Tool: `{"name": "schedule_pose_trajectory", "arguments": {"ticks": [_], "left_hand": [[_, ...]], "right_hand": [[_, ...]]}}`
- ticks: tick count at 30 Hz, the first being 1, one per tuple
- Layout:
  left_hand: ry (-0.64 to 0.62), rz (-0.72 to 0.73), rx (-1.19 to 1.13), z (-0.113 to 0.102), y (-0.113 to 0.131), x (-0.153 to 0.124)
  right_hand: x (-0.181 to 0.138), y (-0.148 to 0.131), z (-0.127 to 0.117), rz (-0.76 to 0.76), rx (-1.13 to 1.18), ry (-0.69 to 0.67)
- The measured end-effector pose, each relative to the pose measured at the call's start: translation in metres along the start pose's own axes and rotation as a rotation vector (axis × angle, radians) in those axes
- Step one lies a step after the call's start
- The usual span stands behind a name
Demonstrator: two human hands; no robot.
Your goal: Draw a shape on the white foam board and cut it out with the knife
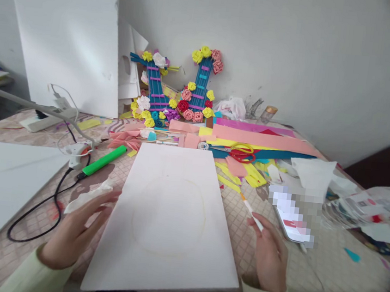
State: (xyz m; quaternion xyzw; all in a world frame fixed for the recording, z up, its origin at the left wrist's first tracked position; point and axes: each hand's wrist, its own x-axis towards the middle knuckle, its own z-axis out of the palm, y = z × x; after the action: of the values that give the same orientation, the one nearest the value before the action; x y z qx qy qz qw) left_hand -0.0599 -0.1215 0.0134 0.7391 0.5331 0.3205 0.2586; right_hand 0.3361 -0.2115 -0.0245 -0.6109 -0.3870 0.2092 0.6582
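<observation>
A white board [164, 273] lies in front of me, its near edge at the table's front. Faint yellow outline drawing [205, 219] on it forms a large rounded shape with a narrower part above. My left hand [77, 226] is at the board's left edge, fingers stretched out and thumb apart. A crumpled white tissue [86, 198] lies beside and partly behind that hand; whether they touch I cannot tell. Right of the board, my right hand [270, 251] holds a slim white pen [251, 212] with an orange-yellow tip, pointing up and left, off the board.
Two paper-flower guitars [201, 88] lean against the wall. Crepe paper strips [262, 138], scissors [241, 152] and yellow scraps lie behind the board. A phone [290, 216] is at right. A green glue-gun-like tool [104, 160], black cable [58, 187] and power strip [46, 121] are at left.
</observation>
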Motion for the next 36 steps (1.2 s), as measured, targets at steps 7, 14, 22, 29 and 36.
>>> {"name": "schedule_pose_trajectory", "arguments": {"ticks": [7,14,22,29,36], "left_hand": [[0.127,0.267,0.295,-0.004,-0.019,0.001],[0.363,0.187,0.62,-0.005,-0.028,0.007],[0.322,-0.076,0.518,-0.018,-0.045,0.022],[0.194,-0.351,-0.433,-0.002,0.027,0.021],[-0.338,-0.749,-1.245,0.032,0.097,0.012]], "right_hand": [[0.032,0.004,-0.012,-0.329,-0.566,-0.344],[0.043,0.021,-0.013,-0.515,-0.903,-0.363],[0.043,0.014,-0.012,-0.527,-0.926,-0.373],[0.018,-0.051,0.011,-0.474,-0.695,-0.295],[-0.015,-0.103,0.059,-0.349,-0.299,-0.635]]}}
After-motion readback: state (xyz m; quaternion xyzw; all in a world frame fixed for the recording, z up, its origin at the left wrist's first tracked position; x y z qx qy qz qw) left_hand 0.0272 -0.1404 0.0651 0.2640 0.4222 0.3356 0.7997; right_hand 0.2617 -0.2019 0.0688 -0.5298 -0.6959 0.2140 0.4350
